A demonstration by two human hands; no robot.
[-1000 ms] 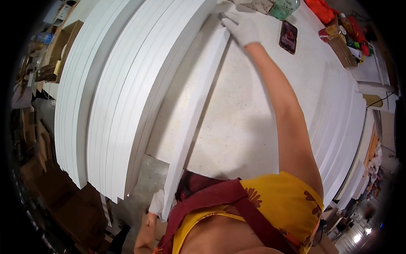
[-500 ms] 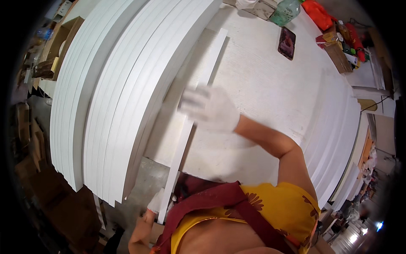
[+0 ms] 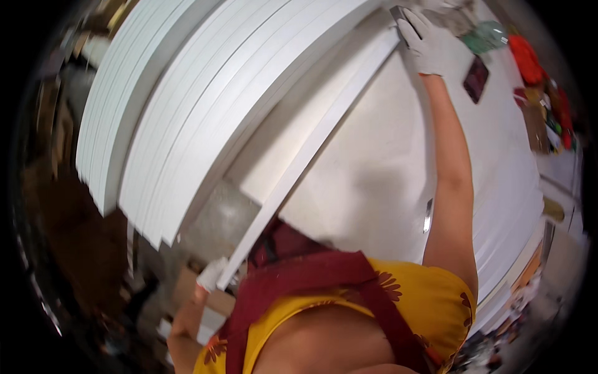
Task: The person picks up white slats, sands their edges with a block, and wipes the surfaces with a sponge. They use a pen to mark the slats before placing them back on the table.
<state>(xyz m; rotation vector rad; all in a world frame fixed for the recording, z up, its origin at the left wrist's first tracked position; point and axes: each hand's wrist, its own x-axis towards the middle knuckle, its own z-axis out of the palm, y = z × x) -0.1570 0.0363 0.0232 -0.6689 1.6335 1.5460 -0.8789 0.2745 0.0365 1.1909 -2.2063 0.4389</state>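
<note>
White foam, or something like it, made up the long narrow strip [image 3: 311, 149] that lay slantwise across the big white sheet on the bench [image 3: 386, 162], running from the far end near the top of the view down to the near edge by the person's body. Half a second before, the right hand [image 3: 430, 43] had rested flat on the strip about midway along; it had since run back out to the strip's far end, where it had also been a second ago. That looked like a pass of pressing or checking along the strip's length, with the strip itself barely shifted. The gloved fingers [image 3: 408, 28] were spread and fairly open, laid against the far tip of the strip and a small dark object there, not closed around either as far as could be told. The left hand [image 3: 208, 277], also gloved, was low at the strip's near end, touching or just beside it; whether it gripped could not be told.

To the left stood a tall stack of long white boards [image 3: 187, 106]. Past the right hand lay a dark flat phone-like slab [image 3: 476, 78], a green bundle [image 3: 486, 37] and red clutter [image 3: 529, 59].
</note>
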